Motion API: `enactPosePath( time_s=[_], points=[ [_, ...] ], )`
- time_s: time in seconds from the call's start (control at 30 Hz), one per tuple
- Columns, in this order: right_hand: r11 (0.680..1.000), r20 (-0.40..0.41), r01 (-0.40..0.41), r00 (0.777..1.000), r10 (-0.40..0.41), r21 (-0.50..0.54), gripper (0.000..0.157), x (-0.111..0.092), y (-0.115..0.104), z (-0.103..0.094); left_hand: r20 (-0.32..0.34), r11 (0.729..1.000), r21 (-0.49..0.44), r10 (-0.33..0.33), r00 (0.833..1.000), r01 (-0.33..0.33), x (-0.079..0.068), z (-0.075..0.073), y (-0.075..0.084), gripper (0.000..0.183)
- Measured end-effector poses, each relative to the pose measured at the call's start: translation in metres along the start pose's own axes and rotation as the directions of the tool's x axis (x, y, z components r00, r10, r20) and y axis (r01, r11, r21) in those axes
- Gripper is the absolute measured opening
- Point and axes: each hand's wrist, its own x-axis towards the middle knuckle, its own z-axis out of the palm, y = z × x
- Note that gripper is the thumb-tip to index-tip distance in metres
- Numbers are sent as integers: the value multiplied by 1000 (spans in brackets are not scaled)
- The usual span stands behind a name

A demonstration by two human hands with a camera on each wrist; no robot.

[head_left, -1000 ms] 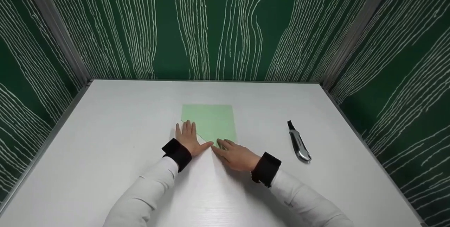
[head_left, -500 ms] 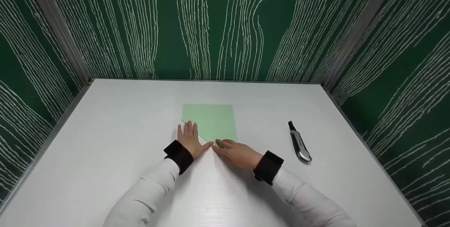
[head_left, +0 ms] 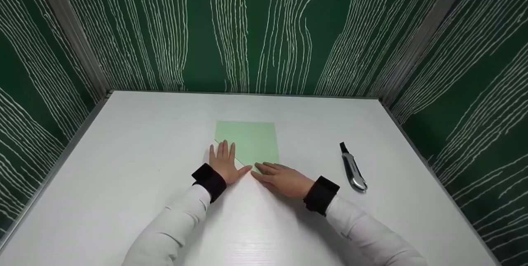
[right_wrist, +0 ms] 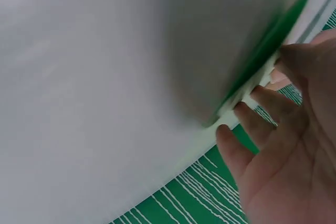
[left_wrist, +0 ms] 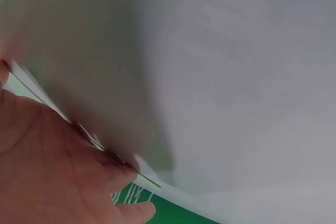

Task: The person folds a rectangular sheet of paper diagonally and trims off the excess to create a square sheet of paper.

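A sheet of light green paper [head_left: 252,142] lies mid-table in the head view, its lower left side a slanting edge. My left hand [head_left: 225,166] rests flat over that edge, fingers spread and pointing away, thumb towards the right hand. At the near right corner, my right hand [head_left: 286,180] holds the paper between thumb and fingers. In the right wrist view the green sheet [right_wrist: 268,45] curves up from the table, with the thumb on its near side and fingertips along its edge. The two thumb tips almost meet in the head view.
A utility knife [head_left: 353,171] with a grey and black handle lies to the right of the paper on the white table [head_left: 123,154]. Green walls [head_left: 284,31] with white streaky lines stand behind and at both sides, joined by grey posts [head_left: 425,35].
The right wrist has swung slightly outward to the right, while its fingertips stay at the paper's corner. The left hand keeps its place on the slanting edge.
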Motion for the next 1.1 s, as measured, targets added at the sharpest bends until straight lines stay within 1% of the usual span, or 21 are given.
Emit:
enactPosePath(
  time_s=[0.17, 0.3, 0.5, 0.63, 0.73, 0.9, 1.1],
  points=[
    [998, -13, 52, 999, -52, 21, 50, -8, 7, 1, -7, 1000, -29, 6, 1000, -7, 10, 10, -8, 109],
    [994, 11, 55, 998, -56, 96, 51, -15, 14, 4, 8, 999, -35, 14, 1000, -14, 14, 12, -10, 117],
    [985, 71, 11, 997, -24, 171, 52, -26, 22, 5, 17, 1000, -26, 15, 1000, -15, 14, 10, -10, 123],
    [969, 110, -26, 994, -1, 247, 52, -33, 26, 6, 23, 999, -42, 13, 1000, -12, 13, 8, -9, 129],
    [958, 119, -36, 993, 2, 284, 53, -39, 28, 7, 28, 998, -63, 4, 1000, -2, 14, 8, -8, 133],
    [943, 124, -45, 992, 4, 329, 56, -46, 33, 7, 41, 997, -68, -17, 999, 20, 17, 9, -5, 139],
    [939, 142, -56, 990, 8, 339, 61, -50, 36, 9, 69, 997, -69, -30, 997, 34, 19, 10, -2, 148]
  ],
)
